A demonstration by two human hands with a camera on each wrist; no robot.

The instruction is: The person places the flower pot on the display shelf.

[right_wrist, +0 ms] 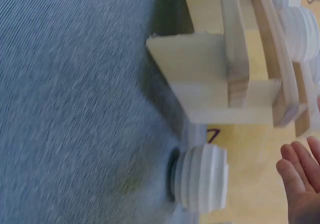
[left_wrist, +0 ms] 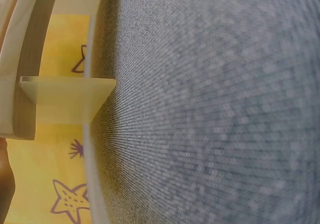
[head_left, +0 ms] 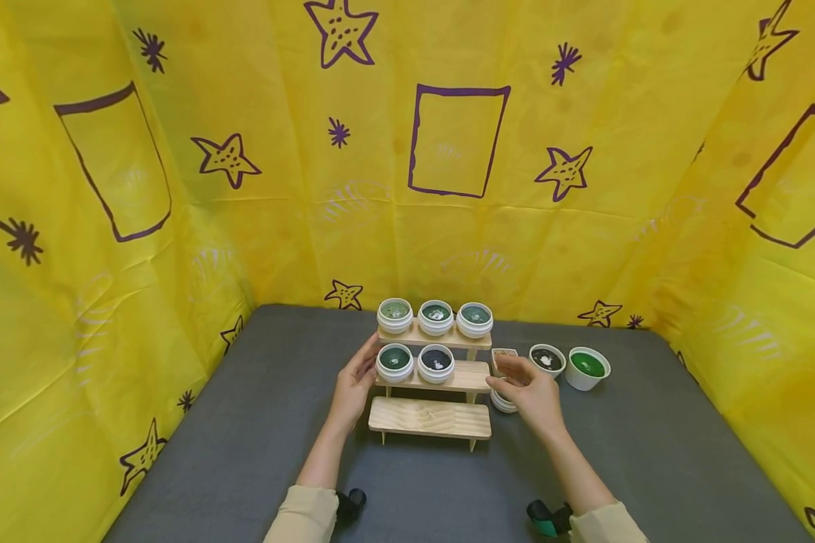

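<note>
A three-tier wooden stand (head_left: 429,417) stands on the grey table. Three round white pots (head_left: 437,320) with green fillings sit on its top tier. Two more pots (head_left: 395,365) with dark green and near-black fillings stand on the middle tier, left and centre; the lowest tier is bare. My left hand (head_left: 355,383) rests along the stand's left end, fingers extended beside the left middle pot. At the right end, my right hand (head_left: 532,391) hovers with loosely bent fingers, nothing between them. A ribbed white pot (right_wrist: 201,178) is on the table just below it, partly hidden by the hand in the head view.
Behind my right hand are a small square white container (head_left: 504,352), a cup with a dark filling (head_left: 547,360) and a cup with bright green filling (head_left: 587,368). Yellow patterned cloth (head_left: 458,249) walls in the table's back and sides.
</note>
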